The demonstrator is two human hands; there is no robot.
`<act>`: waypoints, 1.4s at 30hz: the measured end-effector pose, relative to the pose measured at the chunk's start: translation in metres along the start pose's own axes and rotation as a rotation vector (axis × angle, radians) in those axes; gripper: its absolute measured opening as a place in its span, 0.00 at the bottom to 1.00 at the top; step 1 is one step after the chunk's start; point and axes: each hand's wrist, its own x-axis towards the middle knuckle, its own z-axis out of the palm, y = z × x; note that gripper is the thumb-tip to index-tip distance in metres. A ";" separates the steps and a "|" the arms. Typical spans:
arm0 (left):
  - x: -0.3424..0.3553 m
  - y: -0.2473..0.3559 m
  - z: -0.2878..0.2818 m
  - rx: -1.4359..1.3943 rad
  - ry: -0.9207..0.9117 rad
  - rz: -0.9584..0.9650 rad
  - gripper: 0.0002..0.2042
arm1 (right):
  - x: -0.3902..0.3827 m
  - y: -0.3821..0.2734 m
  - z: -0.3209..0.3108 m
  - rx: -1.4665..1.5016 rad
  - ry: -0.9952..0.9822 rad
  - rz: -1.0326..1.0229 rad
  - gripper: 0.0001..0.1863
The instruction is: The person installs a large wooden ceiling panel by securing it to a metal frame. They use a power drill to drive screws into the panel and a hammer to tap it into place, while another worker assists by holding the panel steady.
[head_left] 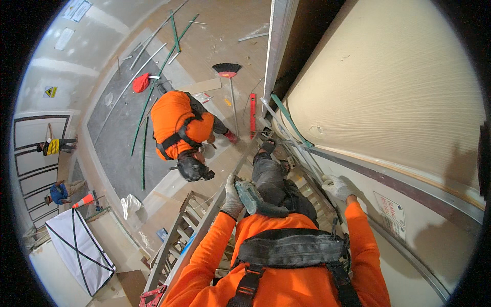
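Observation:
My left hand, in a light work glove, is closed at the side of a green and dark power tool, its fingers partly hidden. The tool lies in front of my waist, over my dark trousers; its exact kind is unclear. My right hand, also gloved, is beside the pale lower wall panel, below the dark metal rail. Its fingers curl inward, and whatever they may hold cannot be made out. My feet are on a ladder, whose rails and rungs run below me.
A co-worker in orange bends over the floor ahead left. Around them lie long green strips, a broom and a red spirit level. Two people are farther left, near an orange cone. A large cream panel rises at right.

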 end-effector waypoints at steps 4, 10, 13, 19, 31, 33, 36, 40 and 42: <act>-0.014 0.006 0.024 0.055 0.005 0.024 0.24 | -0.002 -0.021 0.012 0.085 0.018 -0.012 0.28; -0.012 0.011 0.037 0.214 0.017 -0.099 0.24 | 0.011 -0.008 0.072 0.164 0.019 -0.016 0.27; 0.000 0.007 0.032 0.331 -0.001 -0.098 0.24 | 0.014 -0.005 0.096 0.127 0.024 0.027 0.27; 0.034 -0.010 -0.005 0.436 0.032 -0.078 0.24 | 0.008 0.011 0.156 0.242 0.139 -0.158 0.25; 0.057 0.013 -0.063 0.214 -0.163 -0.183 0.26 | 0.017 -0.074 0.222 0.561 0.132 -0.236 0.23; 0.052 0.011 -0.064 0.281 -0.232 -0.170 0.20 | 0.016 -0.086 0.221 0.537 0.112 -0.143 0.23; 0.032 0.016 -0.036 0.368 -0.276 -0.224 0.20 | 0.013 -0.086 0.228 0.627 0.190 -0.276 0.23; 0.018 0.011 -0.023 0.482 -0.316 -0.131 0.19 | 0.006 -0.085 0.236 0.670 0.261 -0.333 0.23; 0.023 0.009 -0.016 0.457 -0.358 -0.178 0.18 | -0.006 -0.091 0.233 0.681 0.296 -0.349 0.22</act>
